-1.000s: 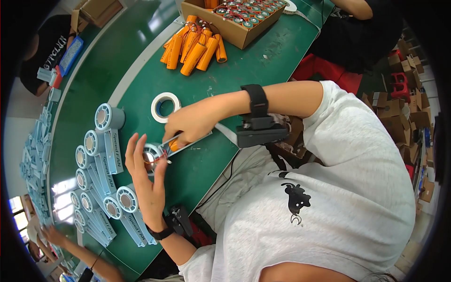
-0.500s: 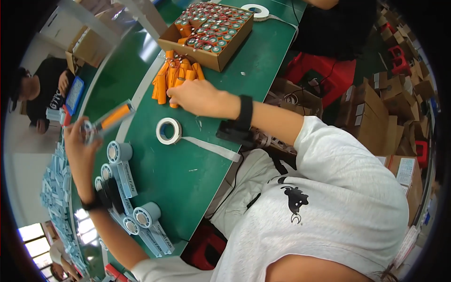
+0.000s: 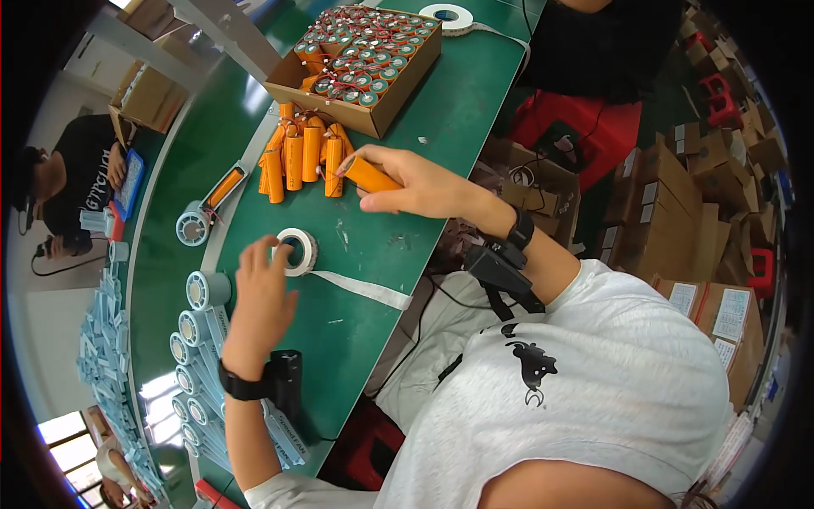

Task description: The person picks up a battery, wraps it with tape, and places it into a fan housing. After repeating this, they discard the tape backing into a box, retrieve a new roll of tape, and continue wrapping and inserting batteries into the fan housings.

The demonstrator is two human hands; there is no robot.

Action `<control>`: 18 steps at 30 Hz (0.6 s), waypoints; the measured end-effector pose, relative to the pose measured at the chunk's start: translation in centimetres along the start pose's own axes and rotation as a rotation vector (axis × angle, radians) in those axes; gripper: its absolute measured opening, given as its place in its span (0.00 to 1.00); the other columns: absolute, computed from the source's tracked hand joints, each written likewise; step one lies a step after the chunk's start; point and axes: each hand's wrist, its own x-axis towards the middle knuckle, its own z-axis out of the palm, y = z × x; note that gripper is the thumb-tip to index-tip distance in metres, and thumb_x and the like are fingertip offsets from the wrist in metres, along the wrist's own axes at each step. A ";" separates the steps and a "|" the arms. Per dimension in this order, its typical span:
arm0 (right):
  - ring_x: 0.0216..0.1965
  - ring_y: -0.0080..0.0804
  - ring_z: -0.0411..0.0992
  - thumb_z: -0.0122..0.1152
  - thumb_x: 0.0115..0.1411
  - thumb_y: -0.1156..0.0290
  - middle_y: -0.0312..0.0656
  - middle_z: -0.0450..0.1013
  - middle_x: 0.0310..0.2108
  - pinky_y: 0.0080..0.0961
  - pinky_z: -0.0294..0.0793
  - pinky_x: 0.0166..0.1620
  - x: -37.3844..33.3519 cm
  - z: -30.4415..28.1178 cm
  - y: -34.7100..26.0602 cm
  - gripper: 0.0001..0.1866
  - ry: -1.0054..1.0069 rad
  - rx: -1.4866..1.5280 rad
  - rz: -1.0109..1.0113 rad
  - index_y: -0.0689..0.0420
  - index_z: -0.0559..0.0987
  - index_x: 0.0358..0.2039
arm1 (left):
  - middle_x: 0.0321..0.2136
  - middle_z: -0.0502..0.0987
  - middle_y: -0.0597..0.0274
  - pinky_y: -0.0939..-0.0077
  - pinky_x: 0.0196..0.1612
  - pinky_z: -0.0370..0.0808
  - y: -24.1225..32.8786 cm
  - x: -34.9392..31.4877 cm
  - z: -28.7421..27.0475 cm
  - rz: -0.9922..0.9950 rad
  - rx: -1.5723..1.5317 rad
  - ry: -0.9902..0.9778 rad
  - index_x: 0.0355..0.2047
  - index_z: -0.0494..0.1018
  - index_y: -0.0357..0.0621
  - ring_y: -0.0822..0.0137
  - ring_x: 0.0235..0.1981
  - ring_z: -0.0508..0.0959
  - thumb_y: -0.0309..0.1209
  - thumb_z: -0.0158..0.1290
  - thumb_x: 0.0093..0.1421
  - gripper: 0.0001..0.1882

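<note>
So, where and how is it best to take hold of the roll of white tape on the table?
Probably take the tape roll by its left rim, from the left and above: thumb in the hole, fingers on the outer wall. It lies flat, hole up, and its loose strip trails off to the right, so the left side, nearest the left hand, seems the freer one.
</note>
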 end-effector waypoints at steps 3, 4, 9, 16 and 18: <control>0.29 0.28 0.70 0.57 0.53 0.76 0.46 0.72 0.36 0.27 0.69 0.36 -0.5 1.4 0.3 0.18 0.021 0.053 -0.070 0.61 0.69 0.45 | 0.44 0.65 0.50 0.59 0.52 0.60 1.2 -0.6 1.9 -0.038 -0.079 -0.017 0.44 0.64 0.39 0.51 0.47 0.65 0.18 0.57 0.42 0.27; 0.28 0.26 0.69 0.57 0.53 0.76 0.45 0.72 0.36 0.25 0.69 0.34 -0.5 2.2 0.7 0.16 0.074 -0.033 -0.185 0.61 0.70 0.43 | 0.44 0.65 0.50 0.59 0.52 0.60 1.3 -1.0 2.1 -0.043 -0.077 -0.015 0.44 0.64 0.39 0.51 0.47 0.65 0.18 0.57 0.42 0.27; 0.21 0.16 0.64 0.62 0.51 0.75 0.37 0.71 0.28 0.15 0.63 0.25 1.0 3.0 3.2 0.12 0.197 -0.011 -0.463 0.59 0.74 0.38 | 0.40 0.69 0.51 0.62 0.50 0.59 2.1 -3.3 1.5 -0.077 0.002 0.231 0.43 0.65 0.37 0.53 0.43 0.65 0.19 0.53 0.49 0.19; 0.16 0.14 0.60 0.66 0.47 0.73 0.33 0.70 0.19 0.14 0.55 0.18 -1.6 7.5 -0.5 0.09 -0.124 0.565 0.105 0.58 0.78 0.30 | 0.35 0.71 0.55 0.67 0.48 0.58 7.1 -5.6 1.7 -0.333 -0.117 0.532 0.41 0.67 0.35 0.56 0.38 0.66 0.21 0.51 0.52 0.15; 0.15 0.14 0.59 0.67 0.46 0.73 0.33 0.70 0.18 0.14 0.55 0.17 -1.6 8.5 -0.9 0.08 -0.197 0.707 0.142 0.58 0.78 0.28 | 0.37 0.72 0.57 0.68 0.48 0.58 7.2 -5.9 2.0 -0.387 -0.122 0.655 0.45 0.66 0.36 0.57 0.38 0.67 0.21 0.50 0.53 0.17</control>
